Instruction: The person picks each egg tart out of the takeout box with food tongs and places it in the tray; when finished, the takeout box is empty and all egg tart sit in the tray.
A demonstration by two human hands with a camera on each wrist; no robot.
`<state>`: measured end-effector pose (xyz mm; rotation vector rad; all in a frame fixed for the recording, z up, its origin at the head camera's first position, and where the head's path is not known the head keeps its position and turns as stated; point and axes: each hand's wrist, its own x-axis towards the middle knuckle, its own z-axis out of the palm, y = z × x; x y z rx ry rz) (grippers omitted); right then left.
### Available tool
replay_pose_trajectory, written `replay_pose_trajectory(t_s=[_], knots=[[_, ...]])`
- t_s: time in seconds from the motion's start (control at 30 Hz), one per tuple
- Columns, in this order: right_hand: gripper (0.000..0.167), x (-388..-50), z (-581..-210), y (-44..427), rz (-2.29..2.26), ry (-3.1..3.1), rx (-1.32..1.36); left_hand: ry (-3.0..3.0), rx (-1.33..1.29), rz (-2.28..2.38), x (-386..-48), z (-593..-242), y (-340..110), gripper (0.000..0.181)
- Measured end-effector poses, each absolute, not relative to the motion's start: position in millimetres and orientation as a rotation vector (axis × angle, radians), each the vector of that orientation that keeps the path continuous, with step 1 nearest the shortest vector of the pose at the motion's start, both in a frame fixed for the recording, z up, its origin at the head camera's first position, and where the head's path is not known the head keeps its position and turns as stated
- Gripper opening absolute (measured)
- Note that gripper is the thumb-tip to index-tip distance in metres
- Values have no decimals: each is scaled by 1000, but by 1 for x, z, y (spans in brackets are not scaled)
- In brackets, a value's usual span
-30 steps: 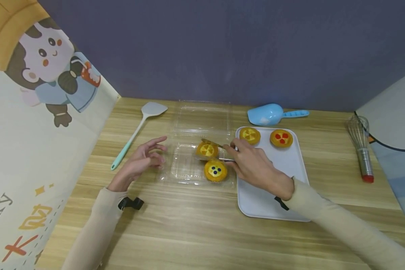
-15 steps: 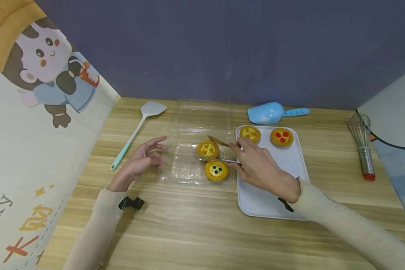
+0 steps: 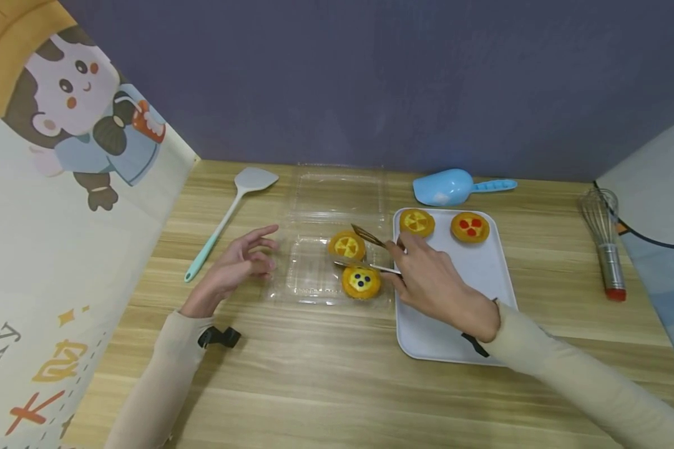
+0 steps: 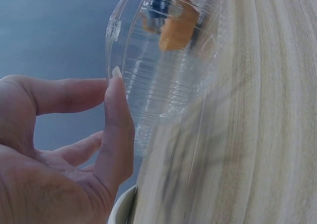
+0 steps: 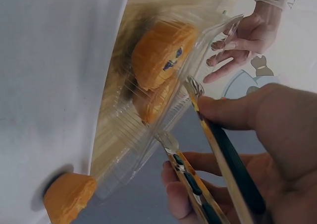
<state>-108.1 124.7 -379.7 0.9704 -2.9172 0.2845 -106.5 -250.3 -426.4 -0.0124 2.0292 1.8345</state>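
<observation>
My right hand (image 3: 435,280) grips a pair of metal food tongs (image 3: 371,237), their two arms spread apart over a clear plastic clamshell box (image 3: 309,274). Inside the box sit two tarts: one with yellow wedges (image 3: 347,247) and, in front of it, one with blue dots (image 3: 361,284). One tong arm passes across where the tarts meet; the other lies to the right of the wedge tart. At the box's left edge is my left hand (image 3: 238,265), thumb and fingers apart. In the left wrist view its thumb overlaps the clear rim (image 4: 113,40); contact is hard to tell.
A white tray (image 3: 455,337) beside the box bears a wedge tart (image 3: 417,222) and a red-dotted tart (image 3: 469,227). Behind it lies a blue scoop (image 3: 446,188). A spatula (image 3: 224,218) lies left, a whisk (image 3: 605,249) far right. The box's lid (image 3: 339,193) lies folded back.
The tongs' arms have spread, leaving the wedge tart lying in the box. My right hand has shifted slightly right. My left hand has barely moved.
</observation>
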Motion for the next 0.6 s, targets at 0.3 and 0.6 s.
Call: replay_pose_trajectory(t_s=[0.3, 0.6], knots=[[45, -111, -385, 123, 271, -2853, 996, 2024, -1, 1845, -108, -427, -251, 84], [46, -113, -388, 120, 333, -2844, 1023, 2020, -13, 1845, -109, -428, -251, 86]])
